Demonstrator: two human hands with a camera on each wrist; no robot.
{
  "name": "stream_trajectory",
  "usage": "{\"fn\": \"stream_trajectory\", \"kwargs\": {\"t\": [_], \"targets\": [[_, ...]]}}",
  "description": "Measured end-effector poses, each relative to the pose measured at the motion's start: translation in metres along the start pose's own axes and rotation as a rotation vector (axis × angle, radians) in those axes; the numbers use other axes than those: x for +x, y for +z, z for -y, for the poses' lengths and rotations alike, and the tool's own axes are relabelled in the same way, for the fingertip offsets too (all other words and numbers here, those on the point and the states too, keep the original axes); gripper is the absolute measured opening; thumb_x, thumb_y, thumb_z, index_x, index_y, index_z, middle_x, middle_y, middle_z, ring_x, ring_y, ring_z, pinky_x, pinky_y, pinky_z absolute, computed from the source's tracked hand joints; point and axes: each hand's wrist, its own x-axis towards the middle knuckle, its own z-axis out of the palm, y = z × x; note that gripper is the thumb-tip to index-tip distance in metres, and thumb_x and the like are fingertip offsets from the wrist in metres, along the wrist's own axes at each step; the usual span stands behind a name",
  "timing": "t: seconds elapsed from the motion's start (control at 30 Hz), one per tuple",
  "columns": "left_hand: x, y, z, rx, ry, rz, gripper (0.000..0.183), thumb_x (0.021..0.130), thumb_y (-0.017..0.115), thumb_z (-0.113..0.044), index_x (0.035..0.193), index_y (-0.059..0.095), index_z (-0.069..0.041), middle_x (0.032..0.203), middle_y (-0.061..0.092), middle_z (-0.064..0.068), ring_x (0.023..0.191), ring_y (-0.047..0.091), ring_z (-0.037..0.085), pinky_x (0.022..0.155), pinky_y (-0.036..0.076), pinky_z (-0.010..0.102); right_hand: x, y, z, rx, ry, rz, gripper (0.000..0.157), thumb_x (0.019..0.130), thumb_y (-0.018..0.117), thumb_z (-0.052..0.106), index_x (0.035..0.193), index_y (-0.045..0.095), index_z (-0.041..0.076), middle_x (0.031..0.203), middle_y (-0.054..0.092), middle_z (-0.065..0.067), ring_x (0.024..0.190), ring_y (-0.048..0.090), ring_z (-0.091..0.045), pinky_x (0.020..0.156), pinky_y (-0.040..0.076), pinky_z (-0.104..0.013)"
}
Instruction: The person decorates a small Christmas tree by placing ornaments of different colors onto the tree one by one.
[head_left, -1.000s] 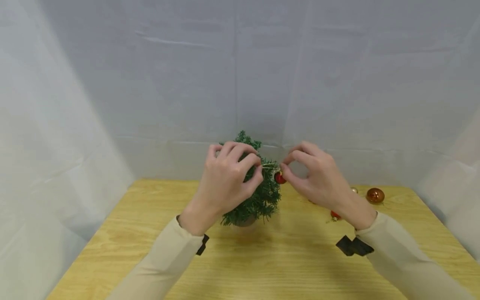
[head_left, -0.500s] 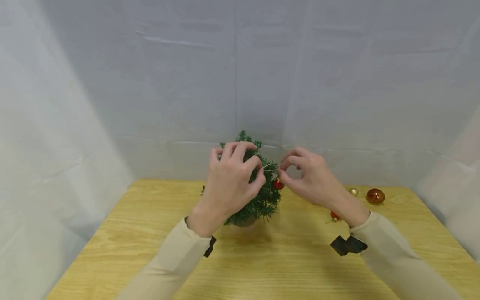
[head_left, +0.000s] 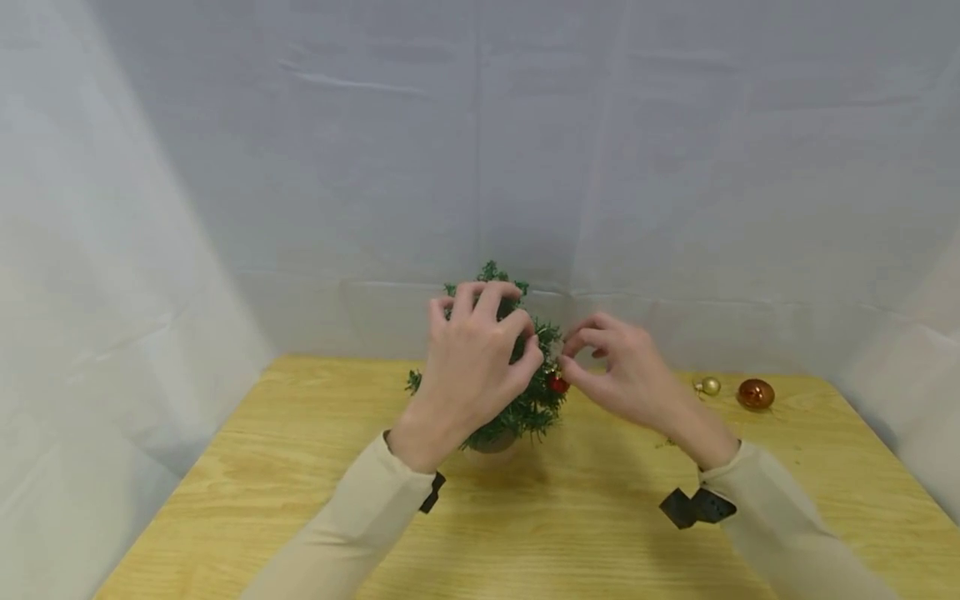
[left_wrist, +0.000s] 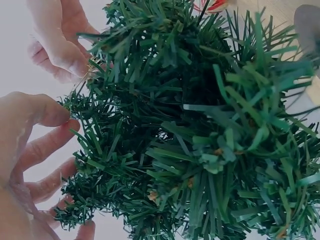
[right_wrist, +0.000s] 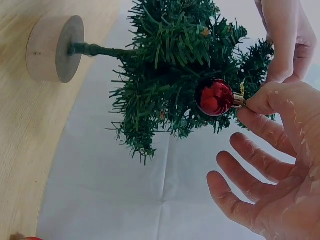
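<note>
My right hand (right_wrist: 270, 160) has thumb and forefinger clamped on the metal cap of the red bauble (right_wrist: 214, 97), its other fingers loose below; my left hand (head_left: 472, 358), crossing in front of the tree (right_wrist: 175, 45), pinches the gold cord (left_wrist: 76, 92). What matters now, I judge, is the cord's line: it runs from the cap up to my left fingertips along the tree's right side, the ball hanging below, cap toward the treetop. The bauble is nearer my right hand; whether the cord loops a twig, I can't tell. Below is the round wooden base (right_wrist: 42, 50) on the desk (head_left: 465, 550); a gold bauble (head_left: 709, 386) and a copper one (head_left: 756, 394) lie off to the right.
</note>
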Motion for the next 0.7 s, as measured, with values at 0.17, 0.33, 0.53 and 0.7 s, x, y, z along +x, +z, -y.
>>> {"fn": "stream_trajectory", "kwargs": {"t": [0.17, 0.33, 0.53, 0.7], "targets": [[0.001, 0.001, -0.001, -0.007, 0.002, -0.002, 0.013, 0.097, 0.065, -0.027, 0.086, 0.073, -0.024, 0.125, 0.066, 0.004, 0.116, 0.057, 0.032, 0.094, 0.044, 0.059, -0.002, 0.002, 0.001, 0.002, -0.001, -0.011, 0.009, 0.095, 0.069, 0.013, 0.088, 0.074, 0.015, 0.104, 0.068, -0.005, 0.093, 0.067, -0.022, 0.076, 0.058, -0.038], [0.001, 0.000, -0.001, -0.027, -0.004, 0.000, 0.013, 0.096, 0.066, -0.027, 0.087, 0.073, -0.024, 0.125, 0.066, 0.004, 0.116, 0.056, 0.032, 0.094, 0.043, 0.059, -0.003, 0.002, 0.001, 0.009, 0.002, -0.008, 0.009, 0.095, 0.069, 0.012, 0.088, 0.074, 0.015, 0.104, 0.068, -0.005, 0.094, 0.068, -0.023, 0.076, 0.058, -0.038], [-0.003, -0.004, 0.000, -0.067, -0.010, -0.008, 0.009, 0.096, 0.068, -0.026, 0.091, 0.075, -0.023, 0.126, 0.066, 0.004, 0.117, 0.056, 0.031, 0.095, 0.043, 0.058, -0.004, 0.001, 0.000, 0.035, 0.024, 0.011, 0.011, 0.096, 0.068, 0.012, 0.089, 0.075, 0.017, 0.105, 0.068, -0.004, 0.095, 0.068, -0.021, 0.078, 0.059, -0.040], [-0.012, -0.010, 0.004, -0.108, 0.004, -0.076, 0.011, 0.095, 0.069, -0.024, 0.101, 0.077, -0.020, 0.126, 0.067, 0.005, 0.116, 0.059, 0.031, 0.091, 0.045, 0.053, -0.006, 0.000, -0.001, 0.061, 0.017, -0.004, 0.008, 0.097, 0.069, 0.015, 0.093, 0.075, 0.019, 0.104, 0.068, 0.000, 0.095, 0.068, -0.017, 0.078, 0.060, -0.039]]}}
